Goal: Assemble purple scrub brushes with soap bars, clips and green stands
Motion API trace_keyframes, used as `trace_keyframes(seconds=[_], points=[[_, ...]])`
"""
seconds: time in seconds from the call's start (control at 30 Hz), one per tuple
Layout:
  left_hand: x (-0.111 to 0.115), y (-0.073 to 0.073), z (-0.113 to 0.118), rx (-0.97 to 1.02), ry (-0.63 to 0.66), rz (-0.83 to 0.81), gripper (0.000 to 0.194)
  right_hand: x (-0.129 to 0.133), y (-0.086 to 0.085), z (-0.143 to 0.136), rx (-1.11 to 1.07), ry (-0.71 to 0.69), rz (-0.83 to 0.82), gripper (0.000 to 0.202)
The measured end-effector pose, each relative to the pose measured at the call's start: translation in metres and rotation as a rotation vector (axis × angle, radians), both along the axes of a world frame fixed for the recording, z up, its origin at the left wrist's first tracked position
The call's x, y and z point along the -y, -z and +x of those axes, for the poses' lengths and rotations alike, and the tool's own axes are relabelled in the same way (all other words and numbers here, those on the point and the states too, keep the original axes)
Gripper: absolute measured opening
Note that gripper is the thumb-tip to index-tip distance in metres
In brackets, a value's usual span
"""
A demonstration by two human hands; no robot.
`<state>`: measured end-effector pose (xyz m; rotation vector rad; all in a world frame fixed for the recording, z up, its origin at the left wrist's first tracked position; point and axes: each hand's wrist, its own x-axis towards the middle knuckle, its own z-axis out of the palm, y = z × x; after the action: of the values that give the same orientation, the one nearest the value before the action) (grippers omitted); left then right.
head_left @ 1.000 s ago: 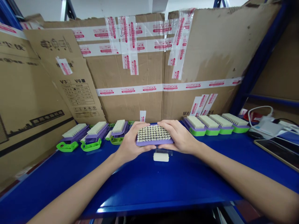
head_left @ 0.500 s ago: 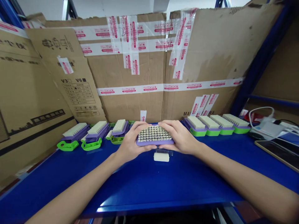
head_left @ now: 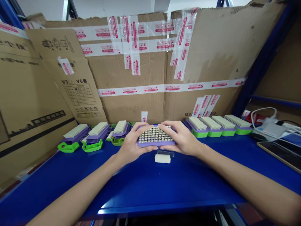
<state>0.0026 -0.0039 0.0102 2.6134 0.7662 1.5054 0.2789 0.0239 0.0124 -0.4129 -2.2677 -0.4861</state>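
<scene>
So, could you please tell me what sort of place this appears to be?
It looks like a workbench, perhaps in a small workshop: a blue tabletop, taped cardboard standing behind it, and four bristled brushes lined up at right.

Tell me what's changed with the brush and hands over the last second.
The fingers of the right hand have spread slightly, one now slanting across the brush and baring some purple rim. Nothing was let go: that hand and the left hand keep hold. The roller and other brushes stayed put.
</scene>
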Motion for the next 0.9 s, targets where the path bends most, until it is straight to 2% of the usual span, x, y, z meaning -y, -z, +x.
trace_keyframes(seconds=[0.43, 0.9], points=[[0.0016, -0.0032, 0.0013, 0.003, -0.001, 0.012, 0.065, -0.0008, -0.0006, 0.0023, 0.004, 0.005, 0.017, 0.073], [-0.0019, -0.0015, -0.0022, -0.036, 0.011, 0.038, 0.064, 0.0005, -0.0026, 0.0006, 0.000, 0.030, 0.124, 0.069]])
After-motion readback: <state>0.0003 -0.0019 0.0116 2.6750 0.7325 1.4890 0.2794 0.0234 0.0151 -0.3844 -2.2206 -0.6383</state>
